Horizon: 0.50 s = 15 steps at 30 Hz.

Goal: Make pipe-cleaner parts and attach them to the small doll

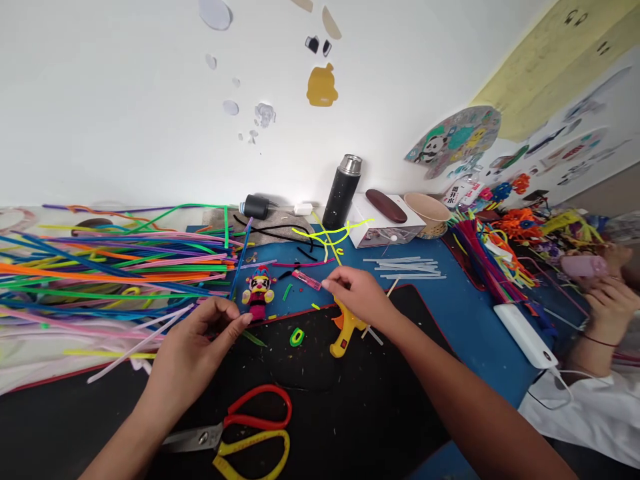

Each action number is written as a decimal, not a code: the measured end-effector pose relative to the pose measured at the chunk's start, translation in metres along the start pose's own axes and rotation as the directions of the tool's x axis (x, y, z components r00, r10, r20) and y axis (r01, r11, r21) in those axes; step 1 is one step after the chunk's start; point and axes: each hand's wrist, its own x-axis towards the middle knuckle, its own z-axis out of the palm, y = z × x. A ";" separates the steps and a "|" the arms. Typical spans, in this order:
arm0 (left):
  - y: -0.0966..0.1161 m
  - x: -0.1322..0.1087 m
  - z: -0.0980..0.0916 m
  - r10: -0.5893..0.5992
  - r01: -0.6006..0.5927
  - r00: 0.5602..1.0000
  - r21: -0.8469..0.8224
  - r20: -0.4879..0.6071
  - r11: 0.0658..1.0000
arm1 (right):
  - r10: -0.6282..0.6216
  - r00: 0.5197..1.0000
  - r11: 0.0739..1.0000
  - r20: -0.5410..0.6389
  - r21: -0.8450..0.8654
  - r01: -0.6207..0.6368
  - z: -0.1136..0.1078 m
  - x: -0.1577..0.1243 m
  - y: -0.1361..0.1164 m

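Note:
My left hand [197, 340] is closed, thumb and forefinger bent close together beside the base of a small pipe-cleaner doll [259, 293]. Anything between those fingertips is too small or hidden to make out. The doll has a pink lower body, yellow hands and a blue-red top. My right hand [357, 293] pinches the near end of a pink see-through lighter [306, 280]. Partly beneath that hand lies a yellow glue gun [343, 340]. A green-and-yellow pipe-cleaner ring [297, 337] rests on the black mat [320, 413] between my hands.
Orange-and-yellow-handled scissors [250, 427] lie in front. Many pipe cleaners [125, 273] cover the left side. At the back stand a black flask [343, 190], a white box [385, 230] and a bowl [427, 210]. Glue sticks [407, 267] lie nearby. Another person's hand [607, 307] is at right.

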 end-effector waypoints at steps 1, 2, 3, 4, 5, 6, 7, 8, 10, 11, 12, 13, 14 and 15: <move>-0.002 0.000 0.000 0.000 0.000 1.000 0.010 -0.006 1.000 | 0.015 0.999 0.999 -0.046 -0.030 -0.016 -0.004 0.006 0.008; -0.003 0.000 -0.001 0.002 -0.002 1.000 0.018 0.000 1.000 | 0.024 0.996 0.996 -0.087 -0.086 -0.032 -0.007 0.012 0.016; -0.004 0.000 -0.001 0.007 -0.007 1.000 0.023 0.010 1.000 | 0.037 0.992 0.992 -0.120 -0.116 -0.051 -0.009 0.018 0.025; -0.005 0.000 -0.002 0.014 -0.015 1.000 0.031 0.027 0.999 | 0.049 0.988 0.988 -0.145 -0.140 -0.069 -0.012 0.024 0.032; -0.006 0.000 -0.002 0.021 -0.023 0.999 0.038 0.046 0.999 | 0.061 0.984 0.982 -0.169 -0.164 -0.090 -0.013 0.030 0.039; -0.006 0.001 -0.003 0.027 -0.029 0.998 0.043 0.056 0.999 | 0.068 0.981 0.977 -0.182 -0.189 -0.102 -0.014 0.035 0.046; -0.006 0.001 -0.004 0.027 -0.030 0.998 0.043 0.061 0.999 | 0.071 0.978 0.970 -0.197 -0.214 -0.113 -0.014 0.041 0.052; -0.006 0.001 -0.005 0.026 -0.029 0.998 0.044 0.058 0.999 | 0.073 0.976 0.963 -0.204 -0.239 -0.122 -0.014 0.045 0.056; -0.005 0.001 -0.005 0.018 -0.020 0.999 0.049 0.047 0.999 | 0.078 0.974 0.949 -0.213 -0.285 -0.138 -0.013 0.054 0.063; -0.004 0.002 -0.006 0.016 -0.019 0.999 0.056 0.045 0.998 | 0.081 0.973 0.941 -0.214 -0.305 -0.145 -0.013 0.057 0.065; -0.003 0.002 -0.006 0.015 -0.018 0.999 0.064 0.045 0.998 | 0.083 0.973 0.934 -0.214 -0.324 -0.151 -0.012 0.060 0.067; -0.002 0.002 -0.005 0.016 -0.019 0.999 0.072 0.046 0.997 | 0.085 0.974 0.928 -0.211 -0.340 -0.155 -0.011 0.063 0.068; -0.001 0.002 -0.005 0.017 -0.021 0.999 0.080 0.047 0.997 | 0.086 0.975 0.922 -0.207 -0.354 -0.157 -0.010 0.066 0.068; 0.000 0.002 -0.005 0.019 -0.023 0.999 0.087 0.048 0.996 | 0.087 0.975 0.917 -0.202 -0.367 -0.158 -0.009 0.068 0.069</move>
